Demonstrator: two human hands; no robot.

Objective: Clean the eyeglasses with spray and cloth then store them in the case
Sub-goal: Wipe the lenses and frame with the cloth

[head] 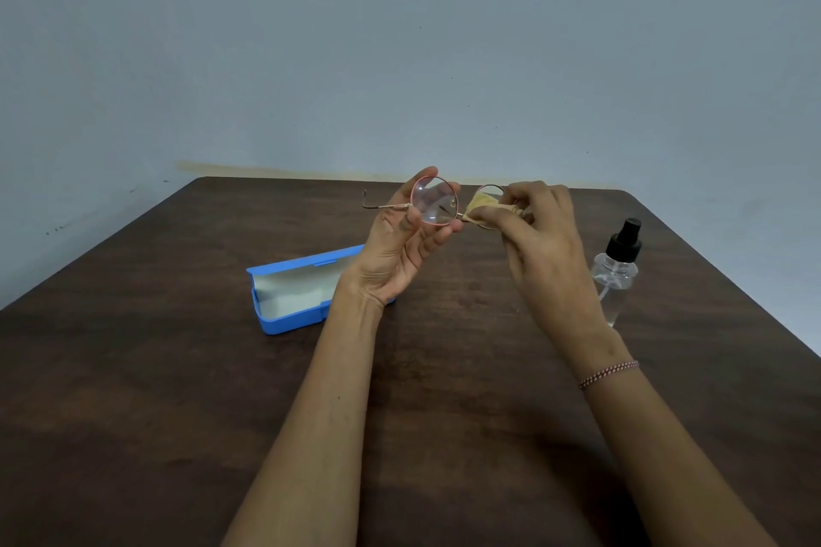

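Left hand [402, 242] raised gripping eyeglasses [434, 207], right hand [540, 231] pinching cloth [484, 205] on lens

left hand [402, 244] grips eyeglasses [435, 206] | right hand [540, 235] pinches cloth [484, 204] on lens

One lens of the eyeglasses [434, 202] is largely covered by the cloth [482, 204] and the right hand [546, 244]. The end of the case [288, 293] toward the right edge of the tabletop [177, 391] is masked by the left hand [395, 253]; the spray bottle [615, 275] is partly concealed by the right wrist.
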